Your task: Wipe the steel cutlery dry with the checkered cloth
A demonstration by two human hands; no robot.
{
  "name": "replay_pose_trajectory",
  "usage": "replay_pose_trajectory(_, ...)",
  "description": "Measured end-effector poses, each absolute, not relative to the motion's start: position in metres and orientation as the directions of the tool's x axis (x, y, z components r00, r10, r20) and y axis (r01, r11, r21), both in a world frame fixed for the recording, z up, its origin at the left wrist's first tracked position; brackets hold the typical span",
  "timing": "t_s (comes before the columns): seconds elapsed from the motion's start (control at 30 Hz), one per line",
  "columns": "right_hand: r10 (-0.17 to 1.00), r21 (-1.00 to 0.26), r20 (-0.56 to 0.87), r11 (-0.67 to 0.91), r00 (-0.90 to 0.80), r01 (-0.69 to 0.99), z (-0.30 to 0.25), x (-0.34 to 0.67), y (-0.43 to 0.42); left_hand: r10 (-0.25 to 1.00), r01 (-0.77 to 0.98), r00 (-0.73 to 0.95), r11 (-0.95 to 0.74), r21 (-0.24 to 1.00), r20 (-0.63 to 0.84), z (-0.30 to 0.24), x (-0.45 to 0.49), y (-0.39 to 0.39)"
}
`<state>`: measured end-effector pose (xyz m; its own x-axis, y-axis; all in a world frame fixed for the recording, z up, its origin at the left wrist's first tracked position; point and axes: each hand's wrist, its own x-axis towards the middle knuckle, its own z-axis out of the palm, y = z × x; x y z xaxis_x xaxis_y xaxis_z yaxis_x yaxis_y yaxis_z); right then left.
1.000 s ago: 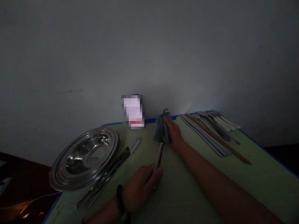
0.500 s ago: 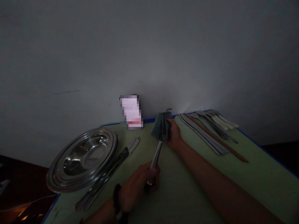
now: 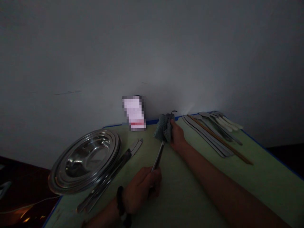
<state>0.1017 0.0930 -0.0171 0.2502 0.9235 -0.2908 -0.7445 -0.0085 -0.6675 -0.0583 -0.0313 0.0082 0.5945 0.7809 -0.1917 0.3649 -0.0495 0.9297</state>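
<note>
My left hand [image 3: 140, 188] is closed round the near end of a slim metal utensil [image 3: 158, 157] that points away from me. Its far end disappears into a folded grey cloth [image 3: 163, 127], which my right hand [image 3: 177, 136] grips from the right side, near the table's far edge. A dark band sits on my left wrist. The scene is dim.
A stack of steel plates [image 3: 86, 158] lies at the left on the green table [image 3: 249, 183], with several metal utensils [image 3: 111, 174] beside it. More cutlery and a wooden stick [image 3: 220, 139] lie in a row at the right. A blurred box [image 3: 134, 112] stands against the grey wall.
The utensil's far end has gone from just below the cloth into it, and my left hand has drawn slightly nearer. My right hand with the cloth has stayed in place.
</note>
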Motion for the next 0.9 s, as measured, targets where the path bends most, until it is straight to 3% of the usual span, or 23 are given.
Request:
replay_pose_trajectory(0.33,0.933,-0.663,-0.251,0.027,0.257,-0.748,-0.017,0.102,0.092,0.736,0.528,0.64,-0.212,0.822,-0.221,0.027,-0.053,-0.036)
replay_pose_trajectory(0.53,0.961,-0.728,-0.121,0.086,0.25,-0.681,-0.02,0.101,0.089,0.731,0.524,0.644,-0.208,0.826,-0.225,0.022,-0.054,-0.036)
replay_pose_trajectory(0.7,0.961,-0.772,-0.105,0.083,0.255,-0.63,-0.022,0.102,0.091,0.701,0.489,0.667,-0.159,0.858,-0.251,0.017,-0.056,-0.033)
replay_pose_trajectory(0.9,0.965,-0.849,-0.052,0.094,0.258,-0.521,-0.025,0.103,0.091,0.79,0.52,0.548,-0.063,0.852,-0.275,0.018,-0.052,-0.036)
